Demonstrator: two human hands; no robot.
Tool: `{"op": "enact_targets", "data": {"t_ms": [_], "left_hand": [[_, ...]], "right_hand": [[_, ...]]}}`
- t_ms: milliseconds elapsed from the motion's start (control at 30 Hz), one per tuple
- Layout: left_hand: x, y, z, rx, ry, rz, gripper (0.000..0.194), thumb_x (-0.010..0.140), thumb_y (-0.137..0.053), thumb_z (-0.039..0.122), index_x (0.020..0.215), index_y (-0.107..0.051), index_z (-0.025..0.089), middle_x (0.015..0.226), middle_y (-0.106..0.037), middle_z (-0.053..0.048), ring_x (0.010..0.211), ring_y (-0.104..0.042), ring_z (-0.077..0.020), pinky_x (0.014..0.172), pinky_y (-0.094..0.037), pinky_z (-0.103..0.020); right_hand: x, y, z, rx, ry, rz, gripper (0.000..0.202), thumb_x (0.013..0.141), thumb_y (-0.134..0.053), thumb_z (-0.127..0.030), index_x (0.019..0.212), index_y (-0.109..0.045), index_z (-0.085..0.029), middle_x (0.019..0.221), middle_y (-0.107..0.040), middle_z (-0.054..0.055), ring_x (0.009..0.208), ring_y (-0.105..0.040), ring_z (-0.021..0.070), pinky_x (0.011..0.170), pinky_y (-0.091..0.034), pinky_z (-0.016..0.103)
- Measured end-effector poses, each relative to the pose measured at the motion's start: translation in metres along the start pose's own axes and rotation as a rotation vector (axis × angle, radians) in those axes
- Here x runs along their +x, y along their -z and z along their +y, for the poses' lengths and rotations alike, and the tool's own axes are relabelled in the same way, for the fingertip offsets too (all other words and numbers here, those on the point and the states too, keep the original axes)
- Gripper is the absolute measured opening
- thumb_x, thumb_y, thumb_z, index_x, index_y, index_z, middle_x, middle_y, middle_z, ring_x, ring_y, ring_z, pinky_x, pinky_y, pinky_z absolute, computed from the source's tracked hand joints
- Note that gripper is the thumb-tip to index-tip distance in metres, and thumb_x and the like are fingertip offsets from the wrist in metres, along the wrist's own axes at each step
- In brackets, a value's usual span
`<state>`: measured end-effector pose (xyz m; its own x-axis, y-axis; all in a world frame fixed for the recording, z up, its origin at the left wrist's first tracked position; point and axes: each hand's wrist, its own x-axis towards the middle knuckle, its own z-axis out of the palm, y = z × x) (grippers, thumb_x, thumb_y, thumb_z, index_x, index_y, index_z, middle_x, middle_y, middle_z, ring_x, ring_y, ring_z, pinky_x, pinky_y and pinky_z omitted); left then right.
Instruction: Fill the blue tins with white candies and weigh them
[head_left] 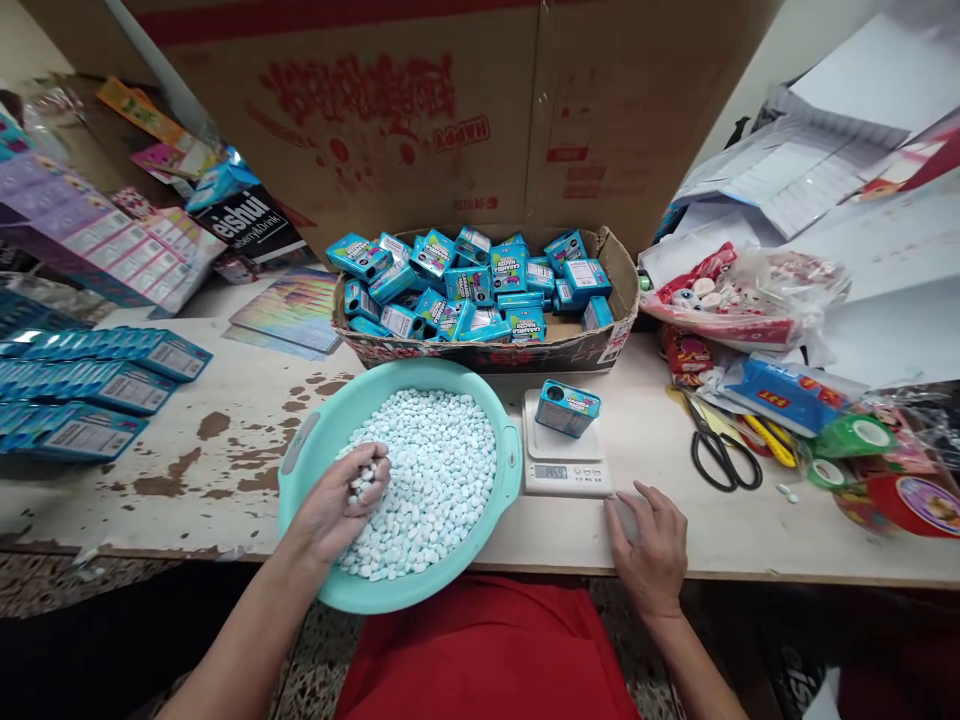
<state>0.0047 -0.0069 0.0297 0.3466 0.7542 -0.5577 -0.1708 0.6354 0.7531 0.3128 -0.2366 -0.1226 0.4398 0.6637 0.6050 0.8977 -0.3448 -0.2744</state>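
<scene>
Scooping candies (pixel 435 470) from basin (pixel 300 450), our left hand (pixel 341 505) fingers grip some; right hand (pixel 651 540) open on bench (pixel 735 530), scale (pixel 564 462) at 11 o'clock.

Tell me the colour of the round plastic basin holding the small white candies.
The round plastic basin is mint green, seen best in the head view.
</scene>
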Motion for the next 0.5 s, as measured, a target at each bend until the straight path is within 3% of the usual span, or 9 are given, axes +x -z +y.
{"op": "enact_targets", "data": {"t_ms": [100,167,333,500], "left_hand": [[0.008,0.0,0.007,-0.02,-0.091,0.019,0.009,0.081,-0.062,0.017,0.088,-0.059,0.013,0.071,-0.053,-0.001,0.047,-0.043,-0.0039,0.033,-0.03,-0.011],[0.016,0.001,0.009,0.005,-0.139,0.021,0.013,0.082,-0.063,0.024,0.09,-0.059,0.014,0.074,-0.055,-0.002,0.05,-0.047,-0.0056,0.035,-0.034,-0.013],[0.033,0.004,0.009,0.188,0.081,-0.04,0.024,0.076,-0.07,0.032,0.076,-0.056,0.012,0.063,-0.048,0.002,0.04,-0.033,-0.0007,0.032,-0.018,-0.01],[0.038,-0.004,0.019,0.207,-0.067,-0.009,0.037,0.067,-0.08,0.036,0.09,-0.06,0.016,0.07,-0.053,0.002,0.049,-0.043,-0.0038,0.035,-0.023,-0.01]], "right_hand": [[0.0,-0.001,0.001,0.002,0.003,-0.002,0.021,0.087,-0.063,-0.03,0.102,-0.063,-0.015,0.112,-0.063,0.014,0.111,-0.055,0.0281,0.096,-0.047,0.047],[0.0,-0.001,0.001,0.005,0.013,0.002,0.021,0.087,-0.062,-0.03,0.102,-0.063,-0.015,0.111,-0.063,0.014,0.11,-0.055,0.0282,0.095,-0.047,0.046],[-0.001,0.0,0.001,0.015,0.028,0.019,0.022,0.089,-0.058,-0.032,0.103,-0.062,-0.016,0.111,-0.064,0.013,0.109,-0.056,0.0291,0.093,-0.048,0.047],[-0.004,-0.007,0.001,0.004,0.045,0.062,0.024,0.092,-0.053,-0.036,0.103,-0.062,-0.018,0.11,-0.064,0.013,0.108,-0.057,0.0291,0.09,-0.049,0.046]]}}
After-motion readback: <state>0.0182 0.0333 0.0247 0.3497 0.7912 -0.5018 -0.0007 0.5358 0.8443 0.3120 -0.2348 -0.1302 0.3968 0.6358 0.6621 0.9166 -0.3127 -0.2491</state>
